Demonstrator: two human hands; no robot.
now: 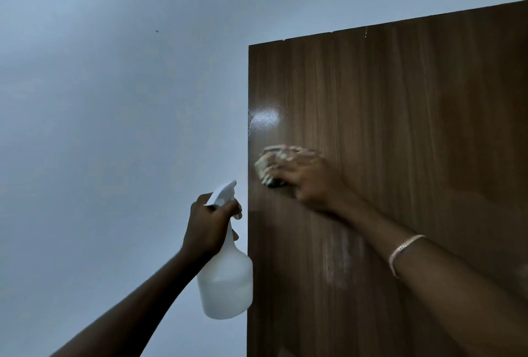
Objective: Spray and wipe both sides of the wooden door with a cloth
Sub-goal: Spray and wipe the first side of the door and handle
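Observation:
The dark wooden door [400,128] fills the right half of the view, its left edge running down the middle. My right hand [310,176] presses a crumpled light cloth [268,165] against the door near that left edge; hand and cloth are motion-blurred. My left hand [208,225] grips the neck of a white spray bottle [225,279] just left of the door's edge, nozzle pointing up and to the right. The bottle is about a third full of liquid. A pale wet streak shows on the door below my right forearm.
A plain pale wall [114,99] lies to the left and above the door. The door's top edge [371,28] slants up to the right. A glossy light reflection [265,119] sits on the door above the cloth.

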